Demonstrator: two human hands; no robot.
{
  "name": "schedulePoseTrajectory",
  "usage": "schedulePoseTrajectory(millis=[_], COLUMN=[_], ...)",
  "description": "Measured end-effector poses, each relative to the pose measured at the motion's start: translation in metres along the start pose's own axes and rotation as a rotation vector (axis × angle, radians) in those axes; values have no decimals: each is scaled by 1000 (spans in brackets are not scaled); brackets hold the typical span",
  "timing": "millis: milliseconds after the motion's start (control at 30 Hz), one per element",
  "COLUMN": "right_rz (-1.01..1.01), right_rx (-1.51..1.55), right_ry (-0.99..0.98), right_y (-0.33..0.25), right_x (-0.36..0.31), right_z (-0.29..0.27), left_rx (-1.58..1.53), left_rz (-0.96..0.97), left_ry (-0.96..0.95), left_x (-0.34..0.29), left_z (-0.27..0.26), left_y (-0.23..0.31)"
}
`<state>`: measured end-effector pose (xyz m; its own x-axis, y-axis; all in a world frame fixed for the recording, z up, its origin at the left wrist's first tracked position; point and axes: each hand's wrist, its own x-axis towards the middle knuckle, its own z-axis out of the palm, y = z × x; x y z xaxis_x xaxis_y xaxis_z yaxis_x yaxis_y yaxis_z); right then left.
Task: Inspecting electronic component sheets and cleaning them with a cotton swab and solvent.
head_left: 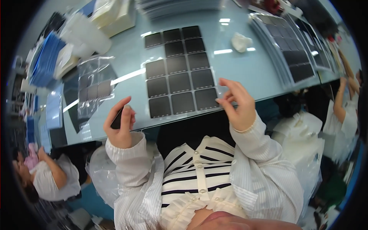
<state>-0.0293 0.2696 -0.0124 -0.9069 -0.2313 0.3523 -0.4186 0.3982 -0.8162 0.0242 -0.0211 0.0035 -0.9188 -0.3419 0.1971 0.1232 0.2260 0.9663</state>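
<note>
A clear sheet with a grid of black square pieces (181,81) lies on the glass-topped table in front of me. One place in its left column, second row from the far end, shows no piece. In my left hand (122,124), left of the grid's near corner, a black flat piece (117,119) is held between thumb and fingers, partly hidden by them. At the grid's near right corner, my right hand (238,105) has its thumb and forefinger apart. The thumb tip is close to the edge of the corner piece (206,99); whether it touches cannot be made out.
A clear plastic sheet with dark pieces (96,86) lies to the left. Blue stacked trays (46,59) and white plastic bags (86,34) stand beyond it. A crumpled white wad (241,42) and a stack of filled sheets (281,48) are on the right. Other people sit at both sides.
</note>
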Motion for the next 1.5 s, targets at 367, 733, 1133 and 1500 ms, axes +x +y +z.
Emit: schedulePoseTrajectory(millis=[367,733,1133,1500], right_rz=[26,173,448,528], right_rx=[6,117,539,703], right_ry=[-13,-227,-125,-166], right_y=[1,-24,-31,-20], right_x=[1,-28,-42,-42], right_z=[-1,-26,-26,-26], left_rx=[-96,-62,27,84], left_rz=[-69,-93,-140,-114], left_ry=[-37,-89,-133,-171], left_x=[-2,-5,-2,0], left_z=[-14,-21,-12,-7], left_y=[-5,-6,-6,3])
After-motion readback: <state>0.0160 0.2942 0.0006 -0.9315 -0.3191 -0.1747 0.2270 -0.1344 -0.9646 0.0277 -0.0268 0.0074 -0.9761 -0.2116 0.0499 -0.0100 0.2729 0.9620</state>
